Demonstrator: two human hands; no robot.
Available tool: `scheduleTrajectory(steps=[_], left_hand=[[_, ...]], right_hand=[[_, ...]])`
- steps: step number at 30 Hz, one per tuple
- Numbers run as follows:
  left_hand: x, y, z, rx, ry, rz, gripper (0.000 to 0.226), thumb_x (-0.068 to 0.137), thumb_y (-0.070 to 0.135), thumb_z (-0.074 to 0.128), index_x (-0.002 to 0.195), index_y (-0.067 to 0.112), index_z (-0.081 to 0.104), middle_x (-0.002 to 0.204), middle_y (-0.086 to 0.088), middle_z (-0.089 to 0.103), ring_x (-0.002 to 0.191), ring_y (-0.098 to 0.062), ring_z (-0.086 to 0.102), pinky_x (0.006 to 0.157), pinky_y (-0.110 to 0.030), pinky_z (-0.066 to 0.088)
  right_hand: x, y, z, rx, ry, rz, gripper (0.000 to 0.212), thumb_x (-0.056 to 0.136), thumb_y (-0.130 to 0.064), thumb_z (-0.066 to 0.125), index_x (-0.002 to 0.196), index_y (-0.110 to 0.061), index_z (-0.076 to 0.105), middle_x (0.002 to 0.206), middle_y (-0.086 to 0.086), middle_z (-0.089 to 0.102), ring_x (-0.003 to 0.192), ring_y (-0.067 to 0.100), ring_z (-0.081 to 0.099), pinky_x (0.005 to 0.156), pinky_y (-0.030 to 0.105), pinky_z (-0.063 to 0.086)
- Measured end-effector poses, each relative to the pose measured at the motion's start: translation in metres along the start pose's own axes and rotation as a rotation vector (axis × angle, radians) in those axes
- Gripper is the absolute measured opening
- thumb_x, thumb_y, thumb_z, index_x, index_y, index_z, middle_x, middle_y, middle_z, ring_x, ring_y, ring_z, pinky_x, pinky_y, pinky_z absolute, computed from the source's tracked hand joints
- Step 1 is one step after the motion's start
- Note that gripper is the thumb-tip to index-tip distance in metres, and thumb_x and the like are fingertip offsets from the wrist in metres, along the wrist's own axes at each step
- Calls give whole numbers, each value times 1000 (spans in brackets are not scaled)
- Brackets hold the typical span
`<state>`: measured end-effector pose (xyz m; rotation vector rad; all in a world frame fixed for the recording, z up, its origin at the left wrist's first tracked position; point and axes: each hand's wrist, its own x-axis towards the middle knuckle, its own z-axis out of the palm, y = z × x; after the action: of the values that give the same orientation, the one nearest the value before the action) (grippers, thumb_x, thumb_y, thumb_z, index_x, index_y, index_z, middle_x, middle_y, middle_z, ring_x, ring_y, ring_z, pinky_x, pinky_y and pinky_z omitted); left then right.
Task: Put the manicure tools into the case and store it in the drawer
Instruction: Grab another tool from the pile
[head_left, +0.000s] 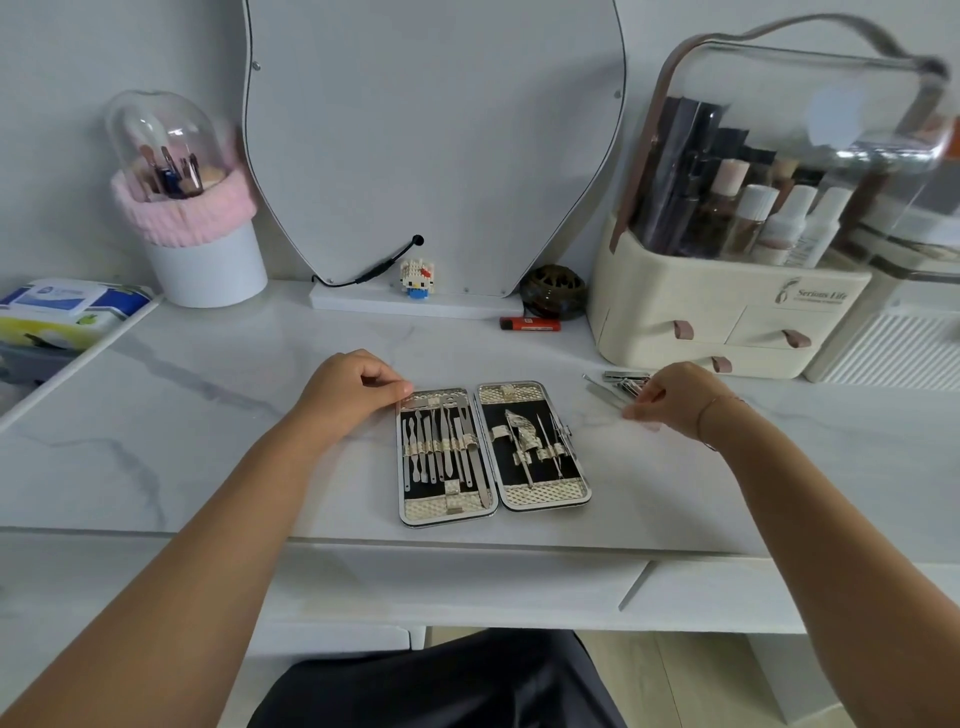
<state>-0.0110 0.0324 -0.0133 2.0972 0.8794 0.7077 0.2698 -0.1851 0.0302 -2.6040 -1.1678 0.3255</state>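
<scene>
Case (545, 493) open flat on desk (208, 415), mostly filled. Left hand (353, 395), fingers curled, holds top corner, likely steadying. Right hand (675, 400) pinches loose tools (621, 383) beside case for loading.

The case (545, 493) lies open on a white tabletop (208, 415) veined with grey, its lining black, its end panels a pale gold lattice, its rim silver. Just right of the case the loose tools (618, 387) are silver too. Behind the case are a red lighter (530, 323) with a black end and a white toy figure (417, 279) with a red bow, behind-left a white brush holder (208, 270) banded in fluffy pink, behind-right a cream organiser (675, 306) with dusty-pink pulls.
</scene>
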Motion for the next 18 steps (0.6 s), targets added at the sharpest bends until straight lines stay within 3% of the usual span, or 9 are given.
scheduleTrajectory(steps=[6, 9, 14, 18], left_hand=[[0, 1, 0, 7, -3, -2, 13, 75, 22, 76, 66, 28, 68, 84, 4, 64, 79, -11, 59, 70, -17, 39], [1, 0, 0, 11, -1, 0, 11, 74, 22, 76, 67, 27, 69, 84, 2, 64, 80, -12, 59, 70, -17, 40], [0, 1, 0, 17, -6, 8, 13, 74, 23, 76, 65, 29, 68, 84, 3, 64, 80, -12, 59, 72, -18, 41], [0, 1, 0, 17, -5, 9, 16, 75, 23, 76, 64, 30, 67, 83, 3, 63, 78, -11, 59, 71, -18, 40]], right_hand=[[-3, -3, -8, -21, -47, 1, 25, 77, -36, 72, 61, -19, 64, 50, -3, 43, 73, 19, 45, 57, 14, 17], [-3, -1, -9, -17, -54, -10, 28, 77, -35, 70, 57, -16, 63, 48, -1, 43, 74, 21, 45, 57, 16, 20], [-6, -4, -5, 146, -30, -98, 26, 78, -24, 71, 58, -9, 61, 54, 3, 53, 57, 18, 46, 53, 28, 33], [-16, -20, 6, 199, -54, -231, 16, 73, -9, 75, 63, -15, 63, 60, -6, 57, 58, 10, 50, 56, 19, 39]])
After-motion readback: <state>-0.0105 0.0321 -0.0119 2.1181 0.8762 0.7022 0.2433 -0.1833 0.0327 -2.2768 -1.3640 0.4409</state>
